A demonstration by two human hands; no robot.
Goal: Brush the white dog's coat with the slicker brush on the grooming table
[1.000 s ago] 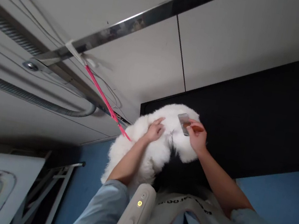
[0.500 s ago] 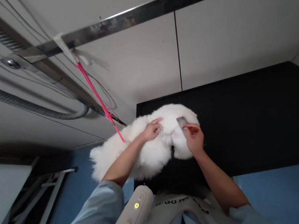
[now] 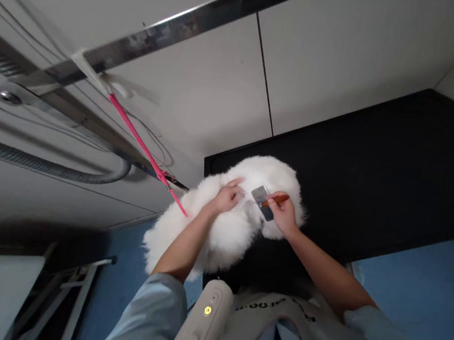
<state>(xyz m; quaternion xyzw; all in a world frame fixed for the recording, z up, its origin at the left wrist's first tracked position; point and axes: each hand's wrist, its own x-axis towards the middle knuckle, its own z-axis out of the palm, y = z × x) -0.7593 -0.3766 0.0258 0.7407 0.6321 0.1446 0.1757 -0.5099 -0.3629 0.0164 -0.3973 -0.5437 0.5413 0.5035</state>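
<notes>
A fluffy white dog is on the black table, its face not visible. My left hand rests on the dog's side, with one finger stretched along the coat and the others curled into the fur. In my right hand is a slicker brush with a brown wooden handle and a flat grey head. The brush head lies over the dog's fur, just right of my left hand; whether its pins touch the coat I cannot tell. A pink leash runs down to the dog's neck area.
A metal bar crosses above, with the leash tied to it. Beneath the dog is a black tabletop. Grey flexible hoses run at the left. A pale device with a yellow light hangs before my chest. The floor is blue.
My right hand has turned and brought the brush left and slightly down, closer to my left hand. The left hand keeps its place on the dog. The view has shifted slightly.
</notes>
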